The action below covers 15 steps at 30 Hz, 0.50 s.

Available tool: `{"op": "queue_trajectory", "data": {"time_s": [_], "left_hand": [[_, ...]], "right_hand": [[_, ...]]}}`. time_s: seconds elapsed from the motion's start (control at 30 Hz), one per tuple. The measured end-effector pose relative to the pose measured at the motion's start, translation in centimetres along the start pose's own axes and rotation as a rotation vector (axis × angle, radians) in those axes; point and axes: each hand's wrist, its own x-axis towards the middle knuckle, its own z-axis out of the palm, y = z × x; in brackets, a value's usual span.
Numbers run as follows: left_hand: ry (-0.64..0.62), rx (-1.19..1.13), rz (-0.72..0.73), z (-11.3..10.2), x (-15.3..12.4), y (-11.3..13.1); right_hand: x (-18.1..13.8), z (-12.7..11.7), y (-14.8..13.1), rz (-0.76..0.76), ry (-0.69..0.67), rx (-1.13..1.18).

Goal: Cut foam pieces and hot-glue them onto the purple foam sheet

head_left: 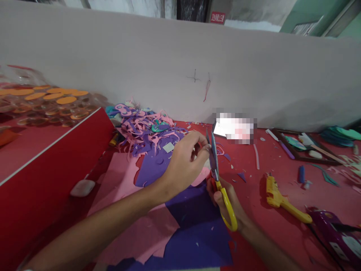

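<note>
Yellow-handled scissors point(227, 205) are in my right hand point(229, 199), with the blades pointing up and slightly apart. My left hand point(184, 160) is pinched closed right beside the blades. Whatever its fingertips hold is too small to make out. Below my hands lie a purple sheet point(201, 226) and a pink sheet point(135, 237), both with cut, uneven edges. A rounded pink piece point(201, 177) shows between my hands, partly hidden behind them. Another purple sheet point(152, 169) with a small pale square point(169, 147) on it lies farther back.
Pink and purple scraps point(146, 126) are heaped against the white wall point(126, 56). A red divider point(64, 180) stands at left. On the right are a yellow glue gun point(275, 194), a purple device point(335, 233), a dark tray point(299, 154) and a lit screen point(221, 128).
</note>
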Motion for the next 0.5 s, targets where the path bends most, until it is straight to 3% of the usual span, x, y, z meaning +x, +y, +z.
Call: {"op": "queue_trajectory", "data": {"time_s": [0.5], "left_hand": [[0.018,-0.007,-0.002,0.14,-0.17,0.16]], "right_hand": [[0.13,-0.01,0.06,0.055,0.022,0.011]]}}
